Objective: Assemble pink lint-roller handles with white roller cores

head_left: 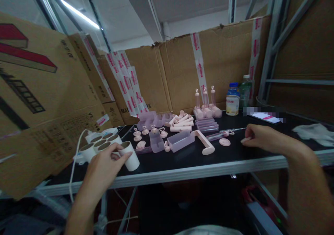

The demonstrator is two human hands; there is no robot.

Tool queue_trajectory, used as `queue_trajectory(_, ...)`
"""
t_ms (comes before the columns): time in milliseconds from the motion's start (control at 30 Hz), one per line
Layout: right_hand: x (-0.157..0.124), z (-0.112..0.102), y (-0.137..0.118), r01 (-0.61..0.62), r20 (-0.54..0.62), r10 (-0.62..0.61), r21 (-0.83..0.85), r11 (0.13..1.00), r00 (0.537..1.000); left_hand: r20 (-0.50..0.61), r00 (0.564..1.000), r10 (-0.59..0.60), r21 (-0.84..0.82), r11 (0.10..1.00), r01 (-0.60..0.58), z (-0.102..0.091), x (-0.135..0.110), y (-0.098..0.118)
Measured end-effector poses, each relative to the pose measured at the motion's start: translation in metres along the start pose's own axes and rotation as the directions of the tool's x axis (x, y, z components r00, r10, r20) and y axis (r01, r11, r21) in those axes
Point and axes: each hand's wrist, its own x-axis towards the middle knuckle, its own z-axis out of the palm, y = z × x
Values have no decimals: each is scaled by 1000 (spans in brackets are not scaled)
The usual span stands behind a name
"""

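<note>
My left hand (105, 165) is closed around a white roll (132, 162) with a brown cardboard core, tilted near the table's front edge. Beside it stand several similar white rolls (87, 153). On the right, my right hand (262, 137) is pinched low over the black tabletop; something small and pale shows at its fingertips, too small to name. A thin metal rod (237, 128) lies by those fingers, close to a clear lilac tube with a ring end (217, 135) and a round pink cap (224, 142). Left of these are an angled pink handle (205, 142) and a lilac translucent case (181, 140).
Pink handles (182, 122) are piled at mid-table, with small ringed caps (137, 134) to their left. Assembled pink pieces (206, 111), a blue-capped bottle (232, 101), a green bottle (245, 90) and a phone (266, 117) stand or lie behind. Cardboard (180, 75) walls the back.
</note>
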Motion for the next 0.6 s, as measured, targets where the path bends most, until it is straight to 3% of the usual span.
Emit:
queue_trajectory(133, 7, 0, -3, -31, 83, 34, -36, 999, 996, -13, 1000, -8, 184, 983, 10, 8, 1, 12)
queue_trajectory(233, 10, -3, -5, -23, -18, 21, -110, 994, 1000, -45, 996, 82, 264, 962, -68, 11, 2, 14)
queue_trajectory(333, 3, -10, -24, 22, -121, -39, -138, 990, 992, -49, 992, 114, 315, 944, -93, 16, 4, 10)
queue_trajectory(367, -1, -12, -35, 72, -94, -82, -109, 991, 992, -52, 991, 123, 330, 939, -99, 18, 4, 9)
queue_trajectory(433, -12, -13, -62, 215, 67, -214, -3, 977, 975, -60, 989, 133, 354, 929, -104, 19, 5, 10)
queue_trajectory(500, -21, -9, -90, 327, 243, -344, 107, 939, 907, -49, 991, 123, 369, 924, -96, 18, 4, 15)
queue_trajectory(600, -23, 3, -117, 411, 280, -445, 175, 895, 851, -25, 996, 83, 349, 934, -69, 13, 2, 23)
